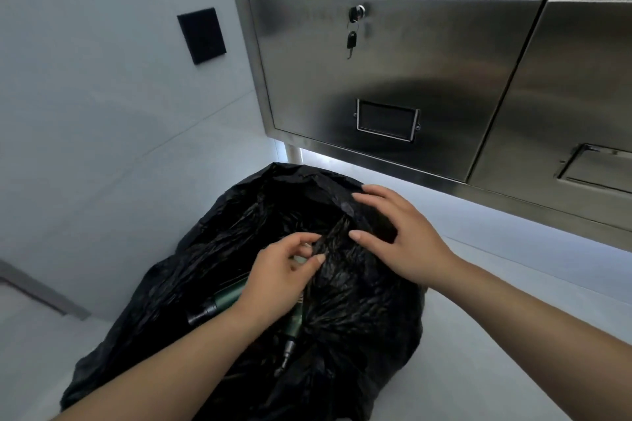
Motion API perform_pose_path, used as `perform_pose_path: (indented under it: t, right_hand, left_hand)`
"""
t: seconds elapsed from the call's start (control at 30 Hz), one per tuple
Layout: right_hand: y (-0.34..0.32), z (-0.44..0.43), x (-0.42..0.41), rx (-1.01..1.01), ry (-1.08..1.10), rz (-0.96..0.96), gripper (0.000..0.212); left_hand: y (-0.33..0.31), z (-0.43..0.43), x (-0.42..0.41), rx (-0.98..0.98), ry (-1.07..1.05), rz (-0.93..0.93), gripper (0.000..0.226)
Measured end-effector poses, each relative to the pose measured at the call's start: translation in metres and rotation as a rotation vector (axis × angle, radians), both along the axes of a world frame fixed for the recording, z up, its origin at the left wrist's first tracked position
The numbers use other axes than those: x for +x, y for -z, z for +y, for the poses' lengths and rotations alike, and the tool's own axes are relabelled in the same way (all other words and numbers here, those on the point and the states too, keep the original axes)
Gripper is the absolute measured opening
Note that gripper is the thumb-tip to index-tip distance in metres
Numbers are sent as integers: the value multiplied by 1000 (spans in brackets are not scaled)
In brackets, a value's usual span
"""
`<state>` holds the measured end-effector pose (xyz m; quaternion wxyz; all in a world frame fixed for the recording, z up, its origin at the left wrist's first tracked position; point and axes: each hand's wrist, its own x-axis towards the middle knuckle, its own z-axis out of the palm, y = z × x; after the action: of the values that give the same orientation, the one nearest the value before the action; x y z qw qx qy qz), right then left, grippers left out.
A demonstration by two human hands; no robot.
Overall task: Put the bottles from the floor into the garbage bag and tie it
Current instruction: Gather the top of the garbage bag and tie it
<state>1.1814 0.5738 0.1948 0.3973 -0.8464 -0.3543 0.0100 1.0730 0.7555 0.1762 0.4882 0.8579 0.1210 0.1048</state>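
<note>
my left hand (280,275) pinches a fold of the black garbage bag (359,301); my right hand (403,236) rests spread on it, seemingly gripping nothing; green bottles (222,299) lie inside.

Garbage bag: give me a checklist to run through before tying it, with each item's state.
1. Bottles inside the garbage bag: ok, two green bottles show in the opening.
2. No bottles left on the floor: ok for the visible part; elsewhere cannot tell.
3. Left hand holds plastic: ok, pinching a fold.
4. Right hand holds plastic: not ok, it lies open on top.
5. Mouth gathered shut: not ok, still gaping.
6. Tears: cannot tell.
</note>
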Motion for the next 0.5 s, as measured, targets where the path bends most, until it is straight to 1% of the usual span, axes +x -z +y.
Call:
perform_pose_path:
  t: [0.07, 0.1, 0.17, 0.23, 0.3, 0.33, 0.4, 0.5]
  right_hand:
    - [-9, 27, -7, -86, -152, -29, 65]
    - [-9, 39, -12, -147, -215, -3, 69]
    - [0, 55, -20, -244, -285, 129, 78]
    - [14, 61, -29, -265, -306, 297, 83]
    - [27, 61, -38, -261, -312, 385, 86]
    - [31, 62, -41, -255, -311, 386, 89]
    - [30, 69, -45, -235, -288, 309, 92]
    - [17, 91, -53, -142, -213, 179, 87]
  left_hand:
    - [-6, 15, -9, 42, -14, -17, 25]
    - [-8, 21, -13, 64, -30, -27, 27]
    - [-12, 35, -21, 92, -81, -27, 24]
    - [-11, 50, -29, 96, -138, -10, 18]
    - [-7, 63, -37, 68, -165, 19, 12]
    - [-4, 68, -41, 49, -162, 34, 10]
    - [0, 74, -47, 17, -153, 45, 9]
    - [-1, 84, -45, -37, -170, 19, 9]
